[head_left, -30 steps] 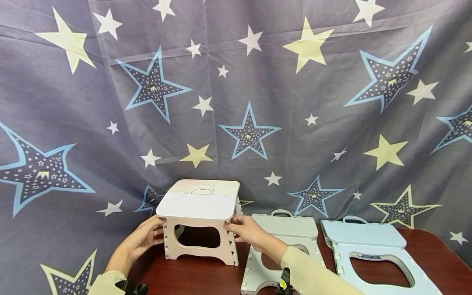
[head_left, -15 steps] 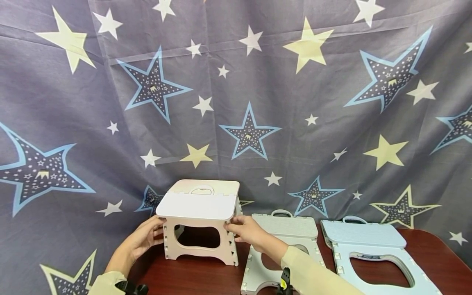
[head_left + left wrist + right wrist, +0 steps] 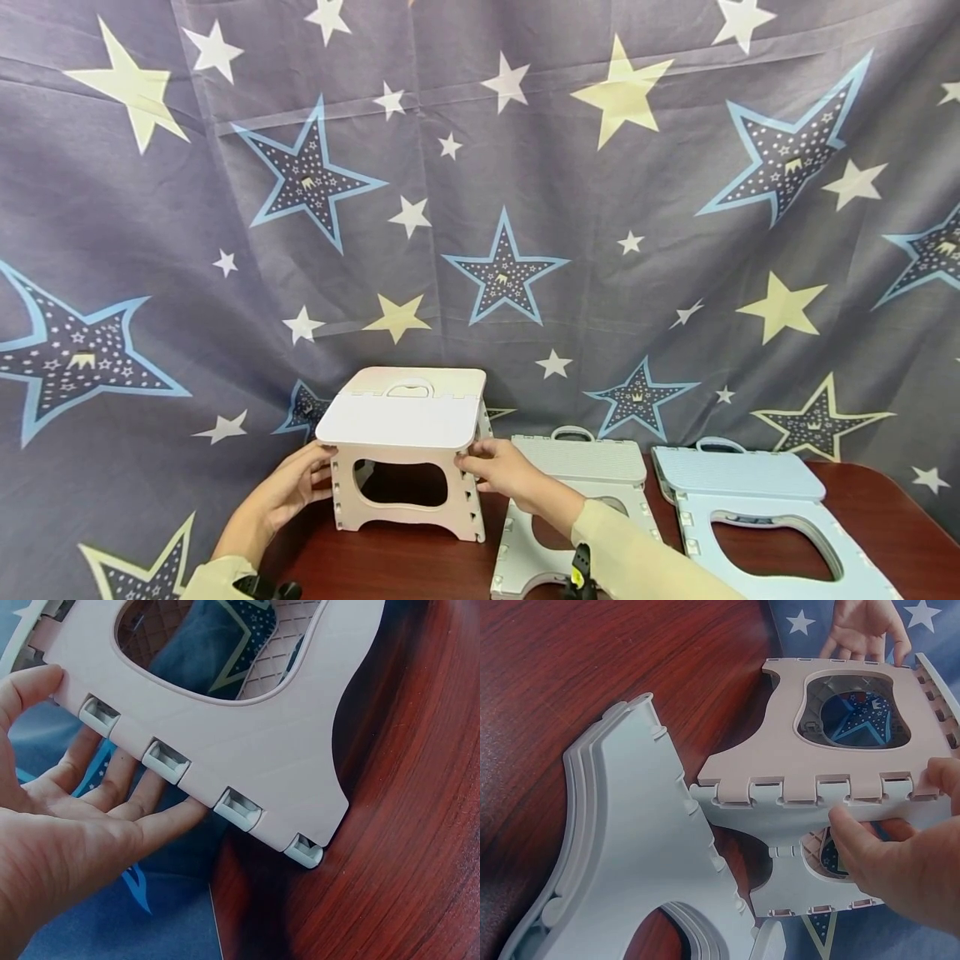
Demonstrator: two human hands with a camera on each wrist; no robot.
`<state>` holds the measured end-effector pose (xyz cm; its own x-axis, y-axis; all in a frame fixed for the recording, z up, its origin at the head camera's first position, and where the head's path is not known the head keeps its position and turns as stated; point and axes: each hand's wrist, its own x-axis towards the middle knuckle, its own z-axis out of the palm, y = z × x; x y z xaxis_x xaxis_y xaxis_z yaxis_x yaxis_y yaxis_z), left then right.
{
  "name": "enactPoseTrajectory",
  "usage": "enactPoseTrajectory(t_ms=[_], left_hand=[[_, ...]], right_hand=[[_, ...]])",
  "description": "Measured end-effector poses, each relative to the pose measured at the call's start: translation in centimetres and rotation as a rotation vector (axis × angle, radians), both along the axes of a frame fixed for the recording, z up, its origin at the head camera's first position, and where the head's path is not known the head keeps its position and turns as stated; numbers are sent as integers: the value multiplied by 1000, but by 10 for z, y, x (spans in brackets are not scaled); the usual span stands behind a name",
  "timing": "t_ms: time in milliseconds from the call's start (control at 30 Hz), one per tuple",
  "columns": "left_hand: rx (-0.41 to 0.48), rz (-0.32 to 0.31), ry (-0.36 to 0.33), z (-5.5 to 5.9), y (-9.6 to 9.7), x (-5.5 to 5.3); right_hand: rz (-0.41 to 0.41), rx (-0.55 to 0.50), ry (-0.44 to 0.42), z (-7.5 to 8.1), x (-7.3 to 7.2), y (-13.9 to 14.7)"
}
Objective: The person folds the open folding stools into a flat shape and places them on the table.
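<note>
A pale pink folding step stool (image 3: 401, 421) stands unfolded and upright on the table, its top flat with a small carry handle (image 3: 409, 387) at the middle. My left hand (image 3: 281, 492) holds its left front corner. In the left wrist view, the thumb touches the front leg panel (image 3: 247, 742) near the top, and the fingers (image 3: 172, 826) reach along the hinged side edge. At the right front corner, my right hand (image 3: 510, 475) grips the stool, thumb and fingers around the edge, as the right wrist view also shows.
Right of the pink stool lies a folded grey-green stool (image 3: 577, 462), partly behind my right forearm. Farther right is a folded light blue stool (image 3: 742, 479). A star-patterned curtain (image 3: 480, 167) hangs close behind the dark red wooden table (image 3: 405, 571).
The head view has shifted very slightly. Both hands stay at the pink stool's front corners, and the stool stands in the same place.
</note>
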<state>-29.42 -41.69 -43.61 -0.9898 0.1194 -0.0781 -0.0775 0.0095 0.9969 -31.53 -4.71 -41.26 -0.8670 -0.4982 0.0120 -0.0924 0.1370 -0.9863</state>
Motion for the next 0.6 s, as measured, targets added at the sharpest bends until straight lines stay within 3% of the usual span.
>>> enactPoseTrajectory(t_ms=[467,600], left_hand=[[-12,12,-33,0,1,-1],[-1,-29,-37,-2,-1,-2]], right_hand=[[-19,15,17,0,1,0],[-29,17,5,0,1,0]])
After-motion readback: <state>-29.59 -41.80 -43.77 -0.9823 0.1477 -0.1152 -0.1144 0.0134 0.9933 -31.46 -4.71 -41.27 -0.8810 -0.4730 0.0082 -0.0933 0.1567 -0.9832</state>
